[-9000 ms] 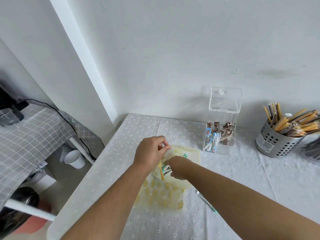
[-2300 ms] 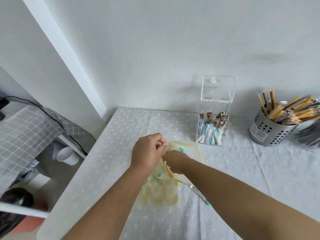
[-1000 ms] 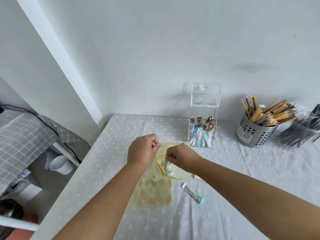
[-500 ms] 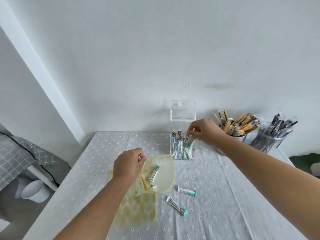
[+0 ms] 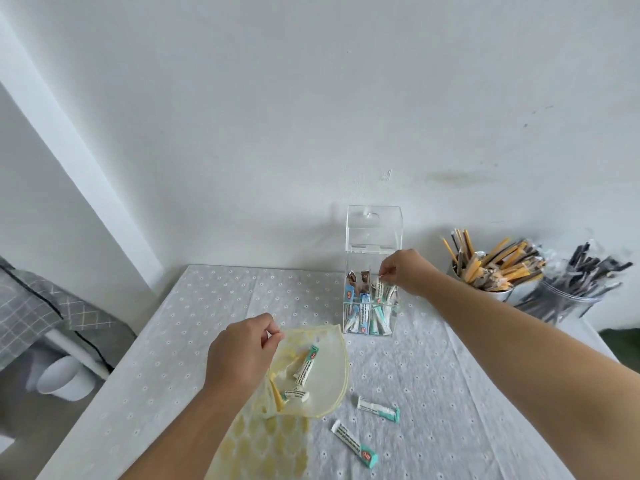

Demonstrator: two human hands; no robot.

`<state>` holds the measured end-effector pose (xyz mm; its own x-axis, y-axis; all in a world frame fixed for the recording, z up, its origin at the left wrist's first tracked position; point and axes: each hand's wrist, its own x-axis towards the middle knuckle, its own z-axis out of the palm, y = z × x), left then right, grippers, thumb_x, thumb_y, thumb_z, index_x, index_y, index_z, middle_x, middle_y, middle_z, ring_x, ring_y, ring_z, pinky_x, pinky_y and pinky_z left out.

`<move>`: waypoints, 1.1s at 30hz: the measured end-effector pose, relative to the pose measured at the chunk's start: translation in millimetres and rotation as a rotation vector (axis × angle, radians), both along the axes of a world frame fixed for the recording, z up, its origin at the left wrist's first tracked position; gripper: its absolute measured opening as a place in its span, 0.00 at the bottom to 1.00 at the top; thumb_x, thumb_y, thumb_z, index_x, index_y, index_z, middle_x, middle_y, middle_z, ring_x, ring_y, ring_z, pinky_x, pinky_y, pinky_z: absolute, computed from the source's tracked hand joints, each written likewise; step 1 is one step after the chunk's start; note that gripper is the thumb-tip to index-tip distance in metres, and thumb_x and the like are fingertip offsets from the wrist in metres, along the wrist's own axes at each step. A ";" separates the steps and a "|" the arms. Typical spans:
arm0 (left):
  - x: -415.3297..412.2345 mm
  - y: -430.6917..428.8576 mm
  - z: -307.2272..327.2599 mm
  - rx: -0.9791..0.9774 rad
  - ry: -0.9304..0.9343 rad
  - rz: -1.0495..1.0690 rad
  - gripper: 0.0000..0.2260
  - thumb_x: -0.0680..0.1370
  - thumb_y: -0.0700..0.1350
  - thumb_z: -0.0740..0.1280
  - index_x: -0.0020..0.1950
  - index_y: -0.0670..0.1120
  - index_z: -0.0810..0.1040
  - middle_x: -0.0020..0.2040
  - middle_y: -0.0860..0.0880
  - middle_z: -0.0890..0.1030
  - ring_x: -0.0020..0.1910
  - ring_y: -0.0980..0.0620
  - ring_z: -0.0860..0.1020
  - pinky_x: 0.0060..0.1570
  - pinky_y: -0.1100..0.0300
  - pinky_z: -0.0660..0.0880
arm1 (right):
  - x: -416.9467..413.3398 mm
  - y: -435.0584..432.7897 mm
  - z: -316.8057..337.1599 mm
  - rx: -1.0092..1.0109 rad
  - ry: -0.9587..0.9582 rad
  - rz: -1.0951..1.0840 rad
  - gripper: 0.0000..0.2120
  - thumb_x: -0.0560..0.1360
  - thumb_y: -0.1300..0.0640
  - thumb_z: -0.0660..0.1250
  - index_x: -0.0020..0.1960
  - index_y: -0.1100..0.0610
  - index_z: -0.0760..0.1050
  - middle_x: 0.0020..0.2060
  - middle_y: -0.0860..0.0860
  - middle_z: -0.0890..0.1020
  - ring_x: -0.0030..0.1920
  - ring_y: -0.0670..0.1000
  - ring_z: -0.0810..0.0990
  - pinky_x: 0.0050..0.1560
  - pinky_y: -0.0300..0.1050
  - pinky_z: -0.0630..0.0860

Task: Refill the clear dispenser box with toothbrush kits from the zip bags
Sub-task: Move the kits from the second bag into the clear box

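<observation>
Two loose kits [image 5: 353, 445] lie at 5 o'clock of zip bag [image 5: 329, 375]. L hand [image 5: 242, 351], fingers curled, pinches bag's rim at its 10 o'clock. R arm stretches to 1 o'clock; R hand [image 5: 407, 273] pinches a kit [image 5: 381, 292] at top of clear dispenser box [image 5: 369, 317], lid up.

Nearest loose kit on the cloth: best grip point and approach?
Pinch the nearest kit across its narrow width at mid-length, coming from straight above. It lies flat and diagonal on the cloth with nothing touching it, so both long edges are free.
</observation>
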<state>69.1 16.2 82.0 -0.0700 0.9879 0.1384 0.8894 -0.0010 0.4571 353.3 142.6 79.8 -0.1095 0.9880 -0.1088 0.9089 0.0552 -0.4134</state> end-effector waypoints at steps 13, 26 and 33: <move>0.6 4.3 -3.8 -0.006 0.019 0.000 0.08 0.75 0.49 0.67 0.36 0.55 0.73 0.29 0.55 0.76 0.33 0.54 0.77 0.29 0.63 0.67 | -6.3 -2.2 -13.8 -0.063 -0.186 0.125 0.09 0.74 0.58 0.68 0.54 0.53 0.81 0.52 0.50 0.84 0.52 0.51 0.82 0.55 0.46 0.78; 6.7 -3.9 8.4 -0.016 -0.057 0.014 0.05 0.75 0.48 0.67 0.40 0.50 0.78 0.32 0.53 0.78 0.37 0.48 0.78 0.36 0.57 0.74 | -46.4 -87.6 29.4 0.169 0.440 0.067 0.05 0.70 0.60 0.73 0.45 0.53 0.83 0.33 0.42 0.79 0.31 0.38 0.73 0.34 0.28 0.69; 4.5 -16.1 6.2 0.008 -0.060 -0.049 0.06 0.75 0.49 0.68 0.40 0.49 0.78 0.26 0.54 0.72 0.31 0.49 0.74 0.32 0.59 0.69 | -96.0 -150.8 -0.7 0.072 0.422 0.280 0.06 0.70 0.57 0.74 0.47 0.54 0.82 0.40 0.45 0.82 0.35 0.39 0.76 0.38 0.27 0.70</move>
